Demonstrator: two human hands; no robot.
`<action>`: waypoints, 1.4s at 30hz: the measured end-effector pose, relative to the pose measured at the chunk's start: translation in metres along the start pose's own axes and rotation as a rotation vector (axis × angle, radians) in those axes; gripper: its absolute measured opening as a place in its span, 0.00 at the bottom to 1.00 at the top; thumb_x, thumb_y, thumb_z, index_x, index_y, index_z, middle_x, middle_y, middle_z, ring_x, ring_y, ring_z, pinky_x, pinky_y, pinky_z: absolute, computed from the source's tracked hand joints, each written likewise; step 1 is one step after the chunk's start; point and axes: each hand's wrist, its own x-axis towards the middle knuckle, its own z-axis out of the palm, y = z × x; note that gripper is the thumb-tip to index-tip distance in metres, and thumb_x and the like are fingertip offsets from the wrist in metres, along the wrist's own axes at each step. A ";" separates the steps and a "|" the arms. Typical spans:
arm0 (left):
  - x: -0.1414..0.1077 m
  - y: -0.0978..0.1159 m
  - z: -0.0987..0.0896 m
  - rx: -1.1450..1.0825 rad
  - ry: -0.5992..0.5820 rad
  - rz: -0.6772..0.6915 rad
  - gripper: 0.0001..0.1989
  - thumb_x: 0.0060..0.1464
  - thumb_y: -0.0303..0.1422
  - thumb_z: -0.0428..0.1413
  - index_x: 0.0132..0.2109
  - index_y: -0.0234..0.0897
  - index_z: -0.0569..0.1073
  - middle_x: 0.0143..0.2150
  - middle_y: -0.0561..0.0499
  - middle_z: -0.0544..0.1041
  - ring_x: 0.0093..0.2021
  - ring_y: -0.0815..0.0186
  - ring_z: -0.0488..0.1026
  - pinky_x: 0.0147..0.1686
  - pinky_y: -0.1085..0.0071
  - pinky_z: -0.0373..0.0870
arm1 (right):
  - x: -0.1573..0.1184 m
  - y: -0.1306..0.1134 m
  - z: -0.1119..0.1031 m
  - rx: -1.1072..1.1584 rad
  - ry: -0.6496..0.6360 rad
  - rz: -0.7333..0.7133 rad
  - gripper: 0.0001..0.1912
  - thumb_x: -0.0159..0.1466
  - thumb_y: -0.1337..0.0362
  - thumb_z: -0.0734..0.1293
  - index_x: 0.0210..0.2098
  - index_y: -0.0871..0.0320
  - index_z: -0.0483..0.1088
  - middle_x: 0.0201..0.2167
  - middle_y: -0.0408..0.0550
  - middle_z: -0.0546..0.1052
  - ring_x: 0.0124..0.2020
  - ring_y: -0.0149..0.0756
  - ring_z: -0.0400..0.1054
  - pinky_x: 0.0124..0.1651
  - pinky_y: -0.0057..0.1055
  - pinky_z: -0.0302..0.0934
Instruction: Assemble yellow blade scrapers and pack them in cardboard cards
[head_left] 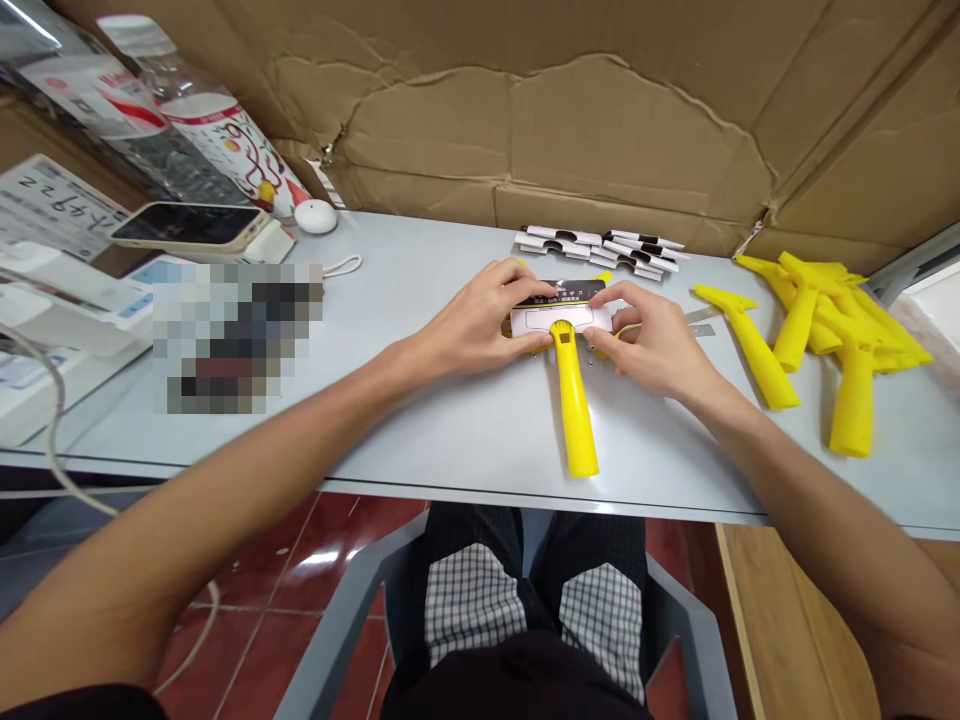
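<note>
A yellow scraper (576, 410) lies in front of me with its handle toward the table's front edge. A black-and-white card sleeve (536, 319) wraps around its wide head. My left hand (484, 318) grips the left end of the sleeved head, thumb on the near side and fingers over the top. At the other end, my right hand (651, 335) pinches the sleeve between thumb and fingers. Thin metal blades (703, 329) lie just beyond my right hand, partly hidden by it. Small metal bits show under the head, too small to name.
Several yellow scraper handles (851, 400) are heaped at the right. Folded card sleeves (559, 240) lie near the cardboard wall (637, 130) at the back. On the left are bottles (225, 140), a phone (191, 224), white boxes (67, 300) and a cable (52, 430).
</note>
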 end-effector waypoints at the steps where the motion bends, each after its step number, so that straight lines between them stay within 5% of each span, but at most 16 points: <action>1: 0.000 -0.001 0.000 0.008 -0.013 -0.003 0.25 0.56 0.45 0.68 0.59 0.44 0.80 0.54 0.43 0.77 0.55 0.49 0.74 0.59 0.50 0.71 | 0.001 0.001 -0.002 -0.080 0.009 -0.034 0.14 0.67 0.55 0.72 0.50 0.51 0.73 0.30 0.42 0.76 0.26 0.39 0.73 0.35 0.39 0.67; 6: 0.000 -0.002 0.002 0.062 -0.021 0.003 0.25 0.57 0.44 0.67 0.59 0.44 0.79 0.52 0.43 0.77 0.55 0.48 0.74 0.59 0.50 0.70 | 0.000 0.003 -0.004 -0.280 0.012 -0.162 0.14 0.71 0.57 0.68 0.53 0.53 0.74 0.32 0.45 0.79 0.35 0.43 0.77 0.44 0.38 0.65; 14: -0.003 -0.006 0.009 0.067 0.005 0.008 0.22 0.59 0.42 0.68 0.58 0.43 0.81 0.64 0.40 0.72 0.52 0.52 0.76 0.57 0.52 0.73 | 0.004 0.010 -0.001 -0.414 -0.039 -0.158 0.13 0.72 0.58 0.66 0.54 0.53 0.74 0.28 0.44 0.79 0.32 0.44 0.73 0.39 0.34 0.58; 19: -0.003 -0.006 0.010 0.080 -0.031 0.025 0.15 0.61 0.39 0.66 0.53 0.42 0.83 0.61 0.40 0.74 0.60 0.49 0.74 0.62 0.50 0.71 | 0.004 0.012 -0.001 -0.483 -0.055 -0.156 0.14 0.73 0.58 0.65 0.55 0.52 0.74 0.28 0.45 0.78 0.31 0.44 0.71 0.37 0.34 0.54; 29: -0.003 -0.007 0.011 0.164 -0.053 -0.018 0.18 0.60 0.43 0.67 0.54 0.44 0.83 0.63 0.40 0.76 0.63 0.43 0.70 0.65 0.43 0.66 | 0.003 0.004 -0.002 -0.606 -0.076 -0.147 0.12 0.73 0.59 0.66 0.53 0.54 0.77 0.31 0.47 0.81 0.32 0.42 0.72 0.36 0.34 0.53; 42: -0.004 -0.002 0.007 0.097 -0.099 -0.070 0.20 0.60 0.44 0.67 0.56 0.44 0.81 0.59 0.41 0.77 0.63 0.46 0.72 0.66 0.46 0.65 | 0.001 -0.002 -0.003 -0.678 -0.085 -0.128 0.14 0.73 0.58 0.66 0.54 0.53 0.78 0.35 0.48 0.84 0.35 0.44 0.75 0.33 0.36 0.51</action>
